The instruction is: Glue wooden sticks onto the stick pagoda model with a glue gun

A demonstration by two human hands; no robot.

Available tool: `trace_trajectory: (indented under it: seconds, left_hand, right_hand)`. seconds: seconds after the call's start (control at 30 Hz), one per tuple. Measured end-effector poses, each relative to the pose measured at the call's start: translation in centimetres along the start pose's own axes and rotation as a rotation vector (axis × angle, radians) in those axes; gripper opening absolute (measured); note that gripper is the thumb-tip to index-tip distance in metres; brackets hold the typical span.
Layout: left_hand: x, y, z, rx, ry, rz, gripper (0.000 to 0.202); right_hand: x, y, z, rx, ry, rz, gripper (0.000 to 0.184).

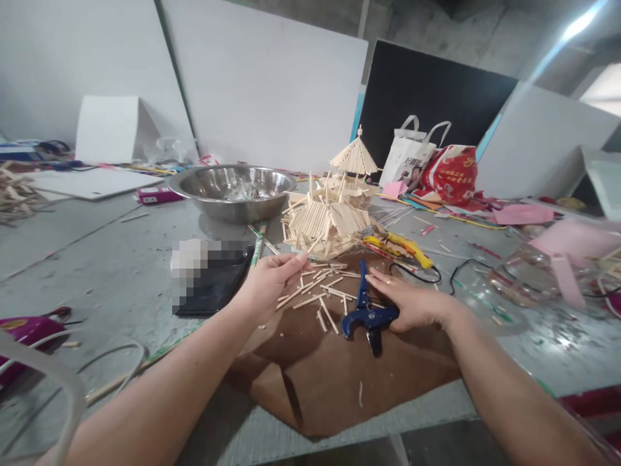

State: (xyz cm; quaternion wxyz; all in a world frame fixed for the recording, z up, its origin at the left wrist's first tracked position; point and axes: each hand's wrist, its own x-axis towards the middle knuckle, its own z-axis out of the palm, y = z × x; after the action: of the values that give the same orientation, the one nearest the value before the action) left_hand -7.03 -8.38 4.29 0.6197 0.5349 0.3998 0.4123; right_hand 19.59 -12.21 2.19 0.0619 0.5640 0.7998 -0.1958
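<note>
My left hand [272, 285] has its thumb and forefinger pressed together at the left edge of a pile of short wooden sticks [323, 288]. Whatever may be between those fingertips is too small to make out. On the right, my right hand [417, 301] lies with fingers stretched out, touching the blue pipe cutter [369, 317] without wrapping round it. Cutter and sticks rest on a brown sheet [339, 382]. Just behind the sticks stands a model pavilion [325, 223] built of thin wooden sticks, with a pointed roof [356, 158] at its back.
Behind my left hand is a steel bowl [228, 204] holding clear plastic scraps. A black tray-like object [218, 291] lies left of the sheet. Yellow-handled pliers [407, 249], a clear jug [519, 278] and cables sit to the right. At far left is a purple device [29, 336].
</note>
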Motion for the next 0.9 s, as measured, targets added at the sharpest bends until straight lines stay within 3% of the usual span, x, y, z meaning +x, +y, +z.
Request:
trace_trajectory:
  seconds: [0.23,0.5,0.67,0.77,0.9]
  left_hand:
    - [-0.1,-0.3,0.6,0.072,0.013,-0.004,0.030]
    - [0.0,-0.2,0.4,0.076,0.022,0.024,0.030]
    - [-0.1,-0.9,0.7,0.043,0.022,0.029,0.031]
    - [0.2,-1.6,0.7,0.052,0.010,0.058,0.032]
    - [0.6,-2.5,0.7,0.046,0.038,0.068,0.033]
  right_hand:
    - [0.2,-2.0,1.7,-0.158,0.142,-0.040,0.092]
    - [0.8,-2.4,2.0,-0.390,0.319,0.068,0.068]
    - [1.6,-2.0,2.3,-0.398,0.417,-0.029,0.060]
    - [1.7,-1.7,2.5,-0.290,0.617,-0.115,0.046]
    - [1.1,-1.7,1.7,0.060,1.056,-0.127,0.029]
